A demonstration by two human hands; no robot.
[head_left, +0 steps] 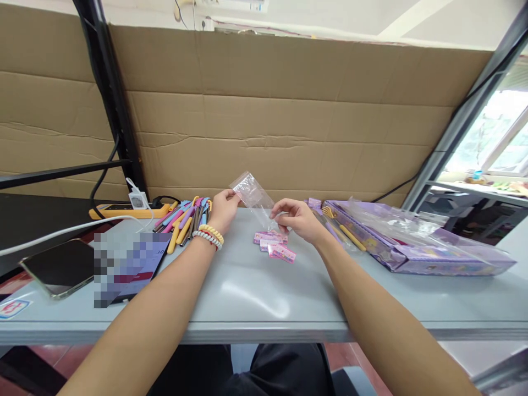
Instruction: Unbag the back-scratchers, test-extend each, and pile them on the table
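Both hands hold a clear bag (254, 199) just above the grey surface (256, 297). The left hand (223, 209) — beaded bracelets at its wrist — pinches the bag's upper end; the right hand (296, 218) pinches its lower end. Small pink packets (275, 245) lie right below the bag. Coloured pens (183, 218) are heaped left of the left hand — purple boxes (416, 247) lie to the right.
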